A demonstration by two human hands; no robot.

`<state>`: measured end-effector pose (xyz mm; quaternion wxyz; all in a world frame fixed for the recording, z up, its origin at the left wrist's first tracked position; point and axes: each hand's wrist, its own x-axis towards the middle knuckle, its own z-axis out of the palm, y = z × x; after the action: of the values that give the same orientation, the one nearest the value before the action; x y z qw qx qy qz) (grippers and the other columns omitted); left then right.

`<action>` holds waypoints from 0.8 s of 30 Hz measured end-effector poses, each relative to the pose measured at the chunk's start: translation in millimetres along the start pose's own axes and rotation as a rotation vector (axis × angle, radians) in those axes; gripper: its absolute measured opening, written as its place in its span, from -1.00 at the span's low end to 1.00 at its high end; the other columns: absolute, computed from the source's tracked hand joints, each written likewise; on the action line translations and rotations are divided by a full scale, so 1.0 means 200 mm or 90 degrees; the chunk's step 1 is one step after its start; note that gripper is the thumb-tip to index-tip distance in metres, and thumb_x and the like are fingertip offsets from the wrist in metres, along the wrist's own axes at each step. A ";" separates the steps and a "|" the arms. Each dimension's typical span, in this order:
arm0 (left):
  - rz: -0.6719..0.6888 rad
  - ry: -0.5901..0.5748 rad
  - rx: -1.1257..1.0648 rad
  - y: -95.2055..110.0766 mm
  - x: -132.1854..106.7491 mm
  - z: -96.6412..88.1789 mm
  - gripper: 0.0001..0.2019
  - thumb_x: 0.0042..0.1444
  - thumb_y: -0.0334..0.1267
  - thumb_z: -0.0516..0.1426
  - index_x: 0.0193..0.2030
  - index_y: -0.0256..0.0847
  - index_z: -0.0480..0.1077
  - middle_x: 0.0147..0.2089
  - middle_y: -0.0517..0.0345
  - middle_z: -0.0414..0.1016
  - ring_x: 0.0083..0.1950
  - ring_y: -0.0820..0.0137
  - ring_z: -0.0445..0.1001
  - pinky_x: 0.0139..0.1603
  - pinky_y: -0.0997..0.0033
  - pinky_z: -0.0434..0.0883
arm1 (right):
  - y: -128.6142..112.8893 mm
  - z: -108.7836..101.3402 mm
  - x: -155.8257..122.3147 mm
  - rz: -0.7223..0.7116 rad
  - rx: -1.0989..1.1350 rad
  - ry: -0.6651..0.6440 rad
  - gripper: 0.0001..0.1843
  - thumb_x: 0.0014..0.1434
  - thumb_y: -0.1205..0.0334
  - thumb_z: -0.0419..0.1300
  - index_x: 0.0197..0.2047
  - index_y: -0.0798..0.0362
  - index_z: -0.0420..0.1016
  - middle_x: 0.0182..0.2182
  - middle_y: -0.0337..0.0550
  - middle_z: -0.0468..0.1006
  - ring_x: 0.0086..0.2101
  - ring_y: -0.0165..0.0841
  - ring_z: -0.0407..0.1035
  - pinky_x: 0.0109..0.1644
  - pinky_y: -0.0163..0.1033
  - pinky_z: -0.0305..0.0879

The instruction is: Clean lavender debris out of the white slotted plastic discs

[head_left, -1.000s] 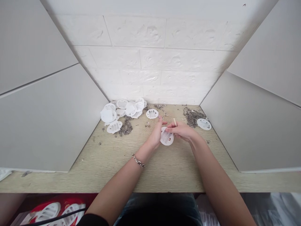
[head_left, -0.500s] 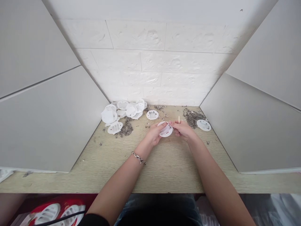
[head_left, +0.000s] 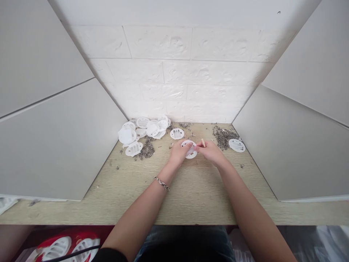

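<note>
Over the middle of the wooden table, my left hand (head_left: 178, 151) grips a round white slotted plastic disc (head_left: 192, 152), thumb laid across its face. My right hand (head_left: 211, 150) is closed at the disc's right edge, with fingertips touching it. A short pale stick (head_left: 203, 142) pokes up from the right hand's grip. Whether a tiny metal piece is also between those fingers is too small to tell. Just behind the hands lies another white slotted disc (head_left: 177, 133).
A heap of white discs (head_left: 127, 135) lies at the back left beside small metal bits (head_left: 147, 148). More metal bits (head_left: 223, 137) and a single disc (head_left: 237, 145) are at the right. Grey panels (head_left: 62, 145) flank the table (head_left: 196, 196). Below its edge, a red container (head_left: 73, 234) holds discs.
The disc has turned in my left hand and shifted slightly left. The pale stick, upright before, now leans left as my right hand has rotated.
</note>
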<state>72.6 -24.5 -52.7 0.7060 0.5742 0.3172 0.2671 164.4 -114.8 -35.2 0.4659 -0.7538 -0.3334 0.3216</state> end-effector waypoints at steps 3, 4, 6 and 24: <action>0.020 0.019 0.044 -0.01 0.01 0.00 -0.92 -0.24 -0.32 0.18 -0.55 -0.28 0.39 -0.57 0.21 0.36 -0.52 0.53 0.24 -0.47 0.57 0.17 | 0.03 0.01 0.02 -0.014 -0.067 0.030 -0.85 -0.13 0.20 0.10 -0.55 0.13 0.36 -0.62 -0.28 0.34 -0.55 -0.49 0.18 -0.47 -0.41 0.05; 0.025 0.024 0.057 -0.01 0.01 -0.01 -0.93 -0.24 -0.32 0.18 -0.55 -0.27 0.40 -0.56 0.21 0.37 -0.51 0.52 0.25 -0.46 0.57 0.17 | 0.04 0.02 0.02 -0.017 -0.083 0.037 -0.84 -0.12 0.20 0.09 -0.54 0.13 0.36 -0.61 -0.27 0.35 -0.55 -0.49 0.19 -0.46 -0.41 0.05; 0.034 0.036 0.078 -0.02 0.02 -0.01 -0.92 -0.23 -0.31 0.18 -0.52 -0.26 0.41 -0.53 0.20 0.39 -0.48 0.50 0.27 -0.44 0.57 0.18 | 0.04 0.04 0.03 -0.032 -0.110 0.055 -0.81 -0.10 0.16 0.07 -0.52 0.13 0.36 -0.60 -0.27 0.36 -0.55 -0.49 0.18 -0.47 -0.41 0.04; 0.133 -0.079 0.100 0.01 -0.05 0.03 -0.78 -0.02 -0.28 0.09 -0.19 -0.13 0.42 -0.08 0.13 0.39 0.03 0.40 0.24 0.14 0.47 0.04 | 0.03 0.11 0.02 -0.085 -0.261 0.174 -0.74 -0.01 0.23 -0.02 -0.64 0.14 0.30 -0.66 -0.17 0.35 -0.60 -0.48 0.11 -0.53 -0.39 -0.05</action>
<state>70.8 -35.1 -47.8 0.6455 0.6729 0.2317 0.2773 150.3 -102.0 -50.0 0.3645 -0.8452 -0.3748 0.1107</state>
